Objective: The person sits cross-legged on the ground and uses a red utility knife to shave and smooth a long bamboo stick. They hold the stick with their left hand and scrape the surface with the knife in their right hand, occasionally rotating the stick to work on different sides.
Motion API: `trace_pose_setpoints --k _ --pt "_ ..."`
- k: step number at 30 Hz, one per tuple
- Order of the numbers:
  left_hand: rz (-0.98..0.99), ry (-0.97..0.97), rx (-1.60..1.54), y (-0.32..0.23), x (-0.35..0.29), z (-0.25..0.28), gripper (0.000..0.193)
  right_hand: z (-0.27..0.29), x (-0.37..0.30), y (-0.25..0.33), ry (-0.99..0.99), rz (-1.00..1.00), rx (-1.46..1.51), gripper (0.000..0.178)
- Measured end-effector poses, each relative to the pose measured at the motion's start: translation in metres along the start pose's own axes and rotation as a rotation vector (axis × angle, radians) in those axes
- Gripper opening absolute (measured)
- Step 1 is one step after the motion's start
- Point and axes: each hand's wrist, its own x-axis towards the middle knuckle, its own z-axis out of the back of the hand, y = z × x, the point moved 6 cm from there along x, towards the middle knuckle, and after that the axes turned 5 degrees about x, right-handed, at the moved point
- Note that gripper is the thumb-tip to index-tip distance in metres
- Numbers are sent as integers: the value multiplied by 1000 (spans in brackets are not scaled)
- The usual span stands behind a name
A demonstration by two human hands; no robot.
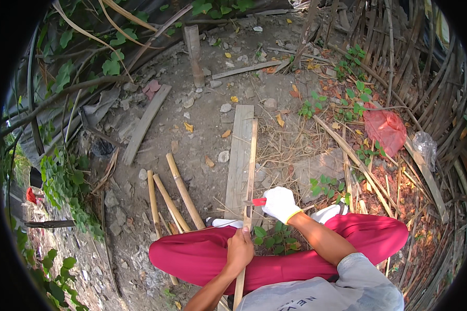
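A long thin bamboo strip runs from my lap out over a grey wooden plank on the ground. My bare left hand grips the strip's near part above my red trousers. Wearing a white glove, my right hand holds a red-handled knife whose blade meets the strip from the right. The blade itself is mostly hidden against the strip.
Three short bamboo poles lie on the dirt at my left. A second plank and an upright bamboo stump sit farther off. A red plastic bag, dry bamboo slats and green weeds crowd the right side.
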Motion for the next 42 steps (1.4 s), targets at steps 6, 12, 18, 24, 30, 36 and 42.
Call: trace_pose_setpoints --k 6,12,18,24,30,36,42 --pt "57 17 -43 7 -4 11 46 -16 14 7 6 -29 10 23" --pt "70 82 -91 9 -18 2 48 -7 34 -23 -31 -169 -10 26" --pt "187 201 -171 16 -54 0 50 -4 52 -61 9 -321 21 27" --pt "256 216 -222 32 -74 3 50 -20 72 -49 24 -296 27 29" --pt "299 282 -239 41 -101 3 49 -14 70 -72 21 -345 10 30" --pt "342 368 -402 54 -133 5 40 0 81 -118 -128 -394 27 26" --pt "168 334 -407 123 -173 -20 44 -16 87 -155 -90 -552 8 28"
